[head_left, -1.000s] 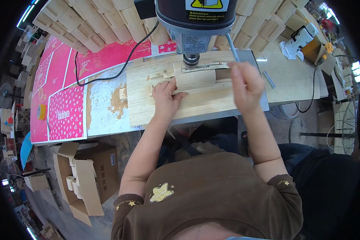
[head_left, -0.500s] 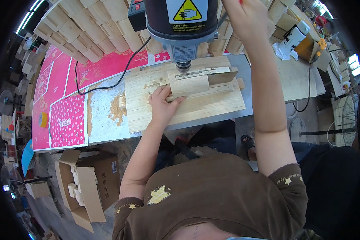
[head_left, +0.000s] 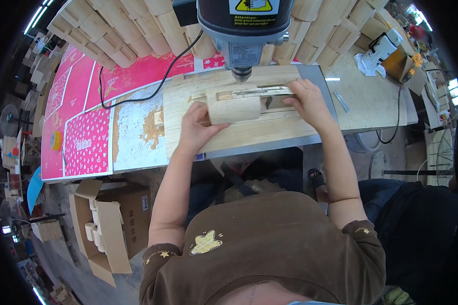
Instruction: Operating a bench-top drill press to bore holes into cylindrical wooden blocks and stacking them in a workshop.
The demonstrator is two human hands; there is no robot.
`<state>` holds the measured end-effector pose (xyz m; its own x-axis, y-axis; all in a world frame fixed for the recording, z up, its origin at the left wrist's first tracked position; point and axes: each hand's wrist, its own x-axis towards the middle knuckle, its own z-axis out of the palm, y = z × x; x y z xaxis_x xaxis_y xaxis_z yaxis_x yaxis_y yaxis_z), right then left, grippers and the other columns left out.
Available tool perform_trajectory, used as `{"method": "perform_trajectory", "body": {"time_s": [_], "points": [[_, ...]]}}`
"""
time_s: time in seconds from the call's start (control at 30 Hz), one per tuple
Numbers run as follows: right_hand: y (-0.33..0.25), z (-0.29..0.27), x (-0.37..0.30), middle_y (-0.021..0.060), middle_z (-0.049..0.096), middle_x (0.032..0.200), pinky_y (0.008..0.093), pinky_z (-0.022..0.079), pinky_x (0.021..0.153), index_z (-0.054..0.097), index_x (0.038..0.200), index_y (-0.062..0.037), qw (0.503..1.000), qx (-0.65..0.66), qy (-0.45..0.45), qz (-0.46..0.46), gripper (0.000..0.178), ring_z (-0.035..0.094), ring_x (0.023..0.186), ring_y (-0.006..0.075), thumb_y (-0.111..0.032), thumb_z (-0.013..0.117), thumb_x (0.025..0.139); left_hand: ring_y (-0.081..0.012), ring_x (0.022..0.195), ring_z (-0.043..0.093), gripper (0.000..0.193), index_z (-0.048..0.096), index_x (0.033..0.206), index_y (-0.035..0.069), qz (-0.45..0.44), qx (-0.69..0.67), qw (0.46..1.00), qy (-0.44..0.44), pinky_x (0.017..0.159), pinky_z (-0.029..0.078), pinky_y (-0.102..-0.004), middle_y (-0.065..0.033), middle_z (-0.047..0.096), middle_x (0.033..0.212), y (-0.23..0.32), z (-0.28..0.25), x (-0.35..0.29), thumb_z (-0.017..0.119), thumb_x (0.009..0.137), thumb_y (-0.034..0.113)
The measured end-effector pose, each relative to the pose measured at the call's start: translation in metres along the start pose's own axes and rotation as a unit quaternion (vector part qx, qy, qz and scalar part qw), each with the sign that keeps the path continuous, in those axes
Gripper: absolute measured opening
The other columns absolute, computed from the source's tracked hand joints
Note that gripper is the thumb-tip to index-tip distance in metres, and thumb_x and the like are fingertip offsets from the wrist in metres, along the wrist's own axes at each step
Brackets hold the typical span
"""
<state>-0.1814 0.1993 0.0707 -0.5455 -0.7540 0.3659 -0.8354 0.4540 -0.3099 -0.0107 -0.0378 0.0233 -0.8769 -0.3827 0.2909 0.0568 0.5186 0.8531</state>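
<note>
A pale wooden block [head_left: 234, 109] with a rounded face lies under the chuck [head_left: 241, 74] of a drill press [head_left: 244, 25], and a recess shows in its upper side. My left hand [head_left: 197, 127] grips the block's left end, thumb along the near side and fingers behind. A thin slotted strip [head_left: 259, 92] lies across the block's top and reaches right. My right hand [head_left: 307, 103] pinches the strip's right end between thumb and fingers. Beneath the block is a flat wooden board [head_left: 180, 145] with wooden rails. The chuck stands above the block, not touching it.
Stacked rounded wooden pieces [head_left: 102, 30] line the back. A black cable [head_left: 160, 89] crosses the pink-covered table [head_left: 76, 122]. Yellow tape [head_left: 55, 141] lies at left, a white bottle [head_left: 384, 46] stands at back right, and a cardboard box [head_left: 112, 223] of wooden pieces is on the floor.
My right hand has come down from beside the drill head to the strip's right end. The strip has shifted on the block, uncovering a recess. My left hand stays at the block's left end.
</note>
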Motion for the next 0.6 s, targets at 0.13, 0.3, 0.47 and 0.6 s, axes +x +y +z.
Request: {"method": "perform_trajectory", "body": {"time_s": [0.13,0.3,0.47,0.6], "points": [[-0.004,-0.007,-0.005,0.0076,0.055,0.086,0.0393,0.04,0.074,0.053,0.088,-0.0051,0.999,0.025,-0.022,-0.014,0.025,0.051,0.087,0.0279,-0.014,0.068,0.069,-0.0103,0.065,0.054,0.028,0.063,0.081,0.002,-0.01,-0.053,0.998,0.021,0.057,0.044,-0.0239,-0.0012,0.057,0.075,0.009,-0.051,-0.025,0.08,0.06,0.008],[-0.023,-0.003,-0.015,0.0077,0.054,0.085,0.0381,0.039,0.074,0.053,0.085,-0.0045,0.998,0.065,-0.008,0.002,0.022,0.05,0.085,0.0274,-0.011,0.067,0.069,-0.0069,0.053,0.05,0.027,0.061,0.075,-0.002,-0.281,-0.258,0.922,0.067,0.046,0.035,-0.0198,-0.004,0.059,0.065,0.029,-0.07,-0.032,0.074,0.071,0.022],[-0.024,-0.005,-0.019,0.0078,0.054,0.085,0.038,0.039,0.073,0.053,0.085,-0.0045,0.999,0.053,-0.005,-0.004,0.022,0.05,0.086,0.0274,-0.012,0.067,0.069,-0.0078,0.043,0.046,0.038,0.06,0.072,-0.006,-0.378,-0.21,0.901,0.028,0.04,0.034,-0.0211,-0.0057,0.056,0.058,0.032,-0.061,-0.017,0.073,0.07,0.03],[-0.023,-0.008,-0.015,0.008,0.055,0.085,0.0387,0.04,0.072,0.054,0.086,-0.0046,0.999,0.042,-0.02,0.003,0.023,0.051,0.086,0.0279,-0.011,0.067,0.069,-0.0075,0.041,0.044,0.044,0.058,0.071,-0.005,-0.382,-0.217,0.897,0.04,0.04,0.034,-0.0208,-0.0043,0.053,0.055,0.029,-0.046,-0.009,0.074,0.07,0.036]]}}
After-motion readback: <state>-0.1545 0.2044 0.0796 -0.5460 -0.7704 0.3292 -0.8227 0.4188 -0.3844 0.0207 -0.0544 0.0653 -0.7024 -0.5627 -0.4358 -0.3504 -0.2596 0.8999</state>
